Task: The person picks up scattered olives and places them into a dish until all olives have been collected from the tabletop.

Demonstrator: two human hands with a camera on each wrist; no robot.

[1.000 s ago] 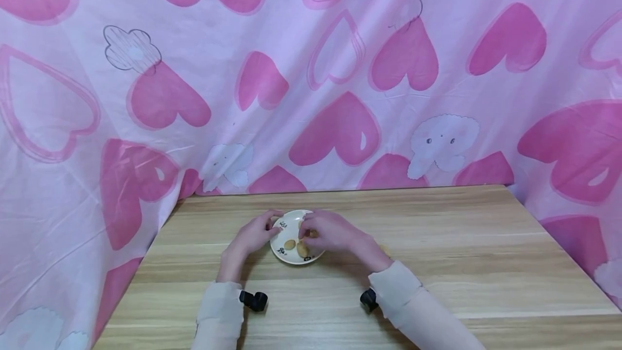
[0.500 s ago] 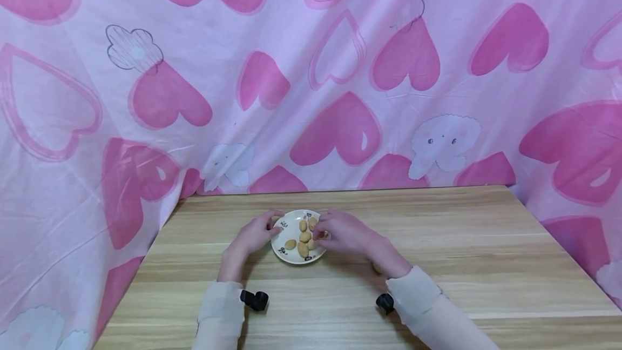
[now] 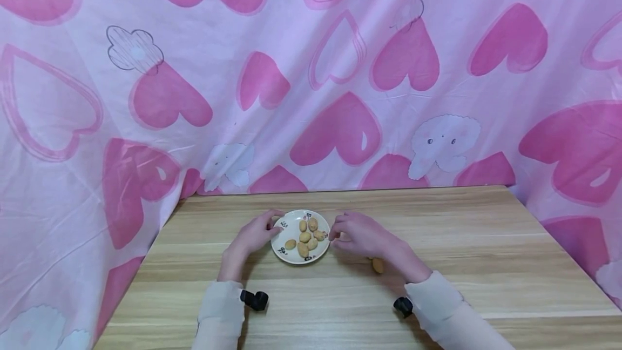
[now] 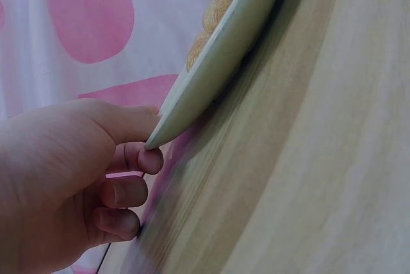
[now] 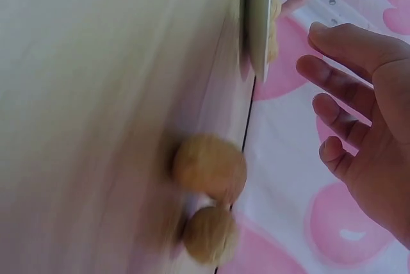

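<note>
Walnuts [image 3: 304,237]: 7 on 1 plate [image 3: 291,231], 2 off.

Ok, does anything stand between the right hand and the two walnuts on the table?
Nothing visible does: the right wrist view shows a free gap between the right hand and the two walnuts on the table. The plate stands to one side.

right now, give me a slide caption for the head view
Left hand grips a plate of nuts while the right hand hovers empty beside it.
</note>
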